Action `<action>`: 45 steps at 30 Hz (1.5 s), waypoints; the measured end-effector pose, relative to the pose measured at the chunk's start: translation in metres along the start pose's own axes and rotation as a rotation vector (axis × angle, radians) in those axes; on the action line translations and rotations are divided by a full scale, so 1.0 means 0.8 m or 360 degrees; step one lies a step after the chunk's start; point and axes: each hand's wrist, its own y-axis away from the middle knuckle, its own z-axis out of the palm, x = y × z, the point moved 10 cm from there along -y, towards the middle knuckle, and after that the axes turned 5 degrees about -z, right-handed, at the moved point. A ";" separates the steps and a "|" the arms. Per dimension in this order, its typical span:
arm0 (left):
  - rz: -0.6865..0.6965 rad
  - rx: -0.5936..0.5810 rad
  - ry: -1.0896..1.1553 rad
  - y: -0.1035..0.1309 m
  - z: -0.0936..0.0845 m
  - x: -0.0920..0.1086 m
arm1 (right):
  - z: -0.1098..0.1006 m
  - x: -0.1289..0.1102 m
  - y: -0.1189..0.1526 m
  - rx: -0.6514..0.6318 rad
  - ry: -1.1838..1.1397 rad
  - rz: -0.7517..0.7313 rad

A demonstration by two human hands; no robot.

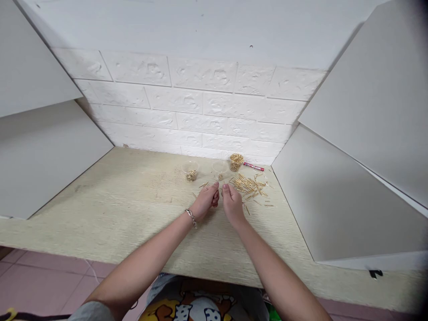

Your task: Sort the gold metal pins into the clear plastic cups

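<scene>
My left hand (209, 199), with a chain bracelet (191, 218) on its wrist, is closed in a pinch over the table. Beside it, a small gap away, my right hand (233, 203) is also closed, thumb up. Anything between the fingers is too small to make out. Just beyond the fingertips stands a clear plastic cup (219, 168) with a few small golden bits at its bottom. A pile of thin golden sticks (248, 186) lies to the right of my right hand. A few loose sticks (203, 184) lie near my left hand.
A clear cup holding small metal pieces (191, 174) stands at the back left, and a fuller cup of golden pieces (236, 163) near the wall. Next to that lies a red pen-like tube (253, 166). White panels (347, 191) flank the wooden table (133, 214) on both sides.
</scene>
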 end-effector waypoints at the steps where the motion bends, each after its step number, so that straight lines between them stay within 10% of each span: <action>1: -0.0013 -0.0012 0.0036 0.000 0.000 -0.001 | -0.005 -0.005 -0.001 0.0031 0.0033 -0.0044; 45: 0.0059 0.0134 -0.0100 0.001 -0.012 0.007 | -0.003 -0.036 -0.001 -0.0143 0.0412 -0.0444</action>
